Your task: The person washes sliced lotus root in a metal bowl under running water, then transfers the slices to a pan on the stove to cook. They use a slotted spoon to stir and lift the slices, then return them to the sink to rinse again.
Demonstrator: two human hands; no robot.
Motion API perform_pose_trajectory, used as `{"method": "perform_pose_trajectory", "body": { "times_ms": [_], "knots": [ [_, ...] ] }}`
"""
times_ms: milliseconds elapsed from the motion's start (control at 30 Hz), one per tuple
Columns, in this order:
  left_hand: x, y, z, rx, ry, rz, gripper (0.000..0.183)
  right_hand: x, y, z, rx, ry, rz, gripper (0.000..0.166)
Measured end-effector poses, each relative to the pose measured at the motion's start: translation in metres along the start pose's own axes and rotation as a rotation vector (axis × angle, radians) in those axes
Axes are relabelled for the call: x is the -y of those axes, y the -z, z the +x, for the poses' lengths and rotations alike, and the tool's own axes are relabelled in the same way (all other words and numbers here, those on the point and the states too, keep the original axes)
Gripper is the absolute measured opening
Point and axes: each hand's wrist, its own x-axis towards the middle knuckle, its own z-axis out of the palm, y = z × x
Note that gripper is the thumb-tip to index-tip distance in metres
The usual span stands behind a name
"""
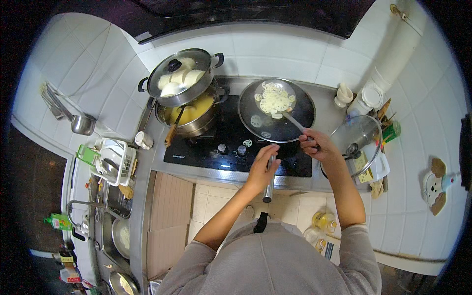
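Sliced lotus root [273, 97] is heaped in the middle of a dark wok [250, 99] on the right side of the stove. My right hand [316, 145] grips a metal spatula [295, 122], whose head is at the near edge of the heap. Spread over the wok's metal handle [268, 190] is my left hand [263, 167], fingers apart, with part of the handle visible between fingers and thumb. Two slices cling to the wok's near wall. A single lotus root slice [247, 143] lies on the black glass cooktop [206, 155].
Left of the wok, a lidded steamer tier [180, 78] with white buns sits tilted over a pot of yellow food [191, 110]. A wooden-handled utensil [172, 132] juts from that pot. A glass lid [357, 143] leans at right. Oil bottles [324, 221] stand on the floor.
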Motion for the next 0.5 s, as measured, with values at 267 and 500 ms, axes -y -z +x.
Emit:
{"method": "perform_pose_trajectory", "body": {
  "times_ms": [267,500],
  "knots": [
    [-0.044,-0.044,0.017,0.17,0.75,-0.988,0.044,-0.013,0.008,-0.004,-0.092,-0.023,-0.06,0.007],
    [-0.056,-0.073,0.022,0.106,0.639,-0.973,0.034,-0.019,-0.012,-0.016,-0.149,0.104,-0.092,0.014]
  ]
}}
